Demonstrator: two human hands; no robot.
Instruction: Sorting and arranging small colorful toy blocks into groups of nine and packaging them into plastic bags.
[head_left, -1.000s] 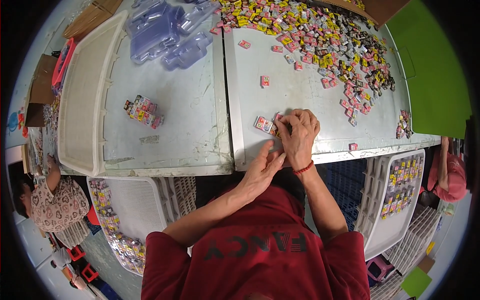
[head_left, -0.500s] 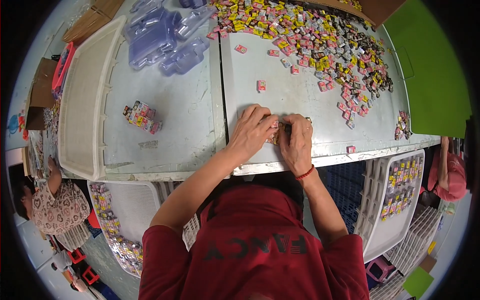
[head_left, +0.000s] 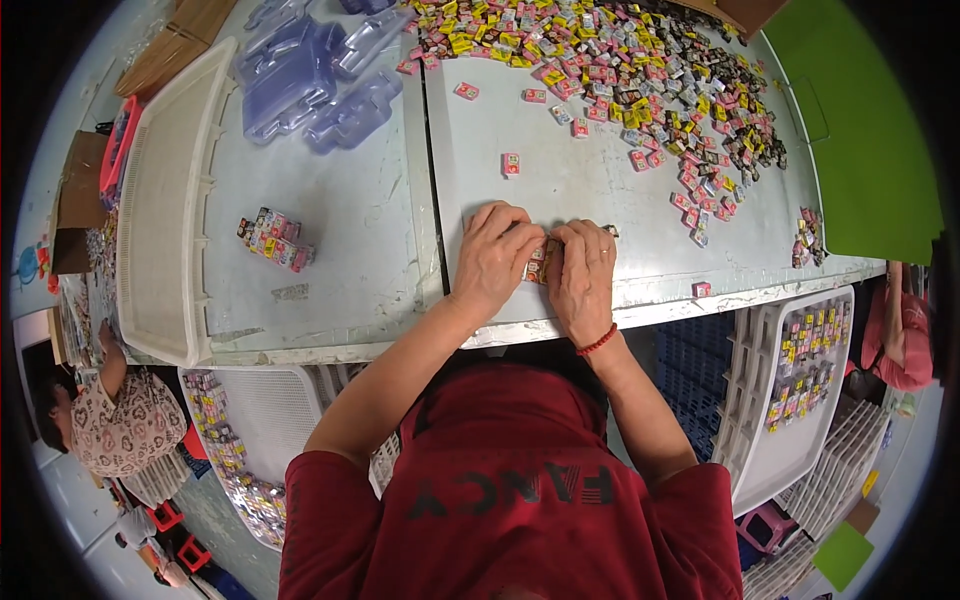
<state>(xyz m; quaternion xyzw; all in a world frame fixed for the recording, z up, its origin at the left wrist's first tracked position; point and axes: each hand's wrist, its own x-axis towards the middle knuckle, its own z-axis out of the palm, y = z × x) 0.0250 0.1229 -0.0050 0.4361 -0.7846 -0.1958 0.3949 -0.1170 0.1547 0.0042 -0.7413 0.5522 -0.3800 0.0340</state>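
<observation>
Both hands meet near the table's [head_left: 640,190] front edge: left hand [head_left: 494,257] and right hand [head_left: 583,277] curl fingers around a short row of small packets [head_left: 538,262] pressed between them on the grey top. A small stack of packets [head_left: 273,238] lies toward the left edge, a big loose heap [head_left: 640,70] along the far edge, clear blister trays [head_left: 310,75] at the far left

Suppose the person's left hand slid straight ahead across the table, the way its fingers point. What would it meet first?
The left hand points up and slightly right. Past the small packets both hands pinch, the first thing is probably the lone pink packet, then the big scattered pile; depth is hard to judge.
</observation>
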